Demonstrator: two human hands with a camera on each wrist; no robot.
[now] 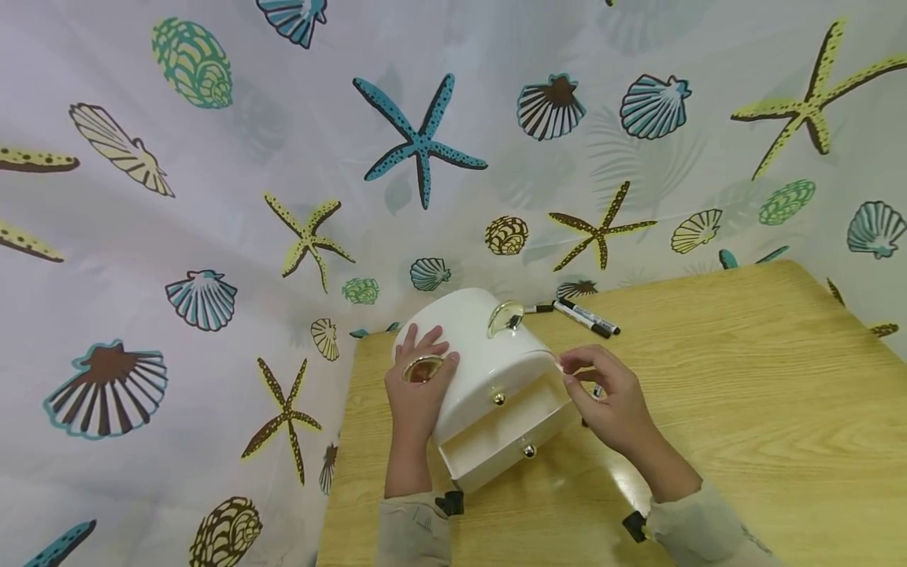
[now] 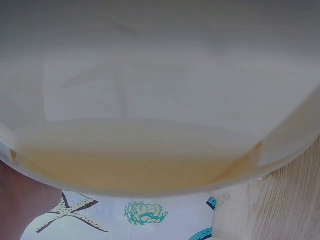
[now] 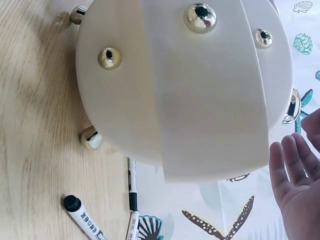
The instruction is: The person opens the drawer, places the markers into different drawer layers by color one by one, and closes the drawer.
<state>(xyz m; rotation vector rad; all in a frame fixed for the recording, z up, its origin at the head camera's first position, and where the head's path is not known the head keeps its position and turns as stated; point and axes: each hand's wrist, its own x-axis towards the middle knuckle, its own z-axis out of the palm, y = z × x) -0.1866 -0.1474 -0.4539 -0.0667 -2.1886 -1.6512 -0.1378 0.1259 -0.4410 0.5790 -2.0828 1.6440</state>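
A white rounded drawer box point(image 1: 468, 323) with gold knobs and gold handles stands on the table, its middle drawer point(image 1: 489, 467) pulled out. My left hand point(image 1: 420, 394) rests on the curved top with fingers spread around a gold handle point(image 1: 423, 368). The box's pale surface point(image 2: 150, 90) fills most of the left wrist view, where only a blurred strip of the hand shows. Beside the box's right end is my right hand point(image 1: 611, 398), fingers loosely bent. In the right wrist view its fingers point(image 3: 295, 162) lie close to the drawer's edge; I cannot tell whether they touch.
Black-capped white markers point(image 1: 584, 317) lie behind the box at the table's back edge. Another marker point(image 3: 82, 217) shows in the right wrist view. The wooden table point(image 1: 765, 378) extends to the right, and a shell-and-starfish cloth point(image 1: 453, 173) hangs behind and to the left.
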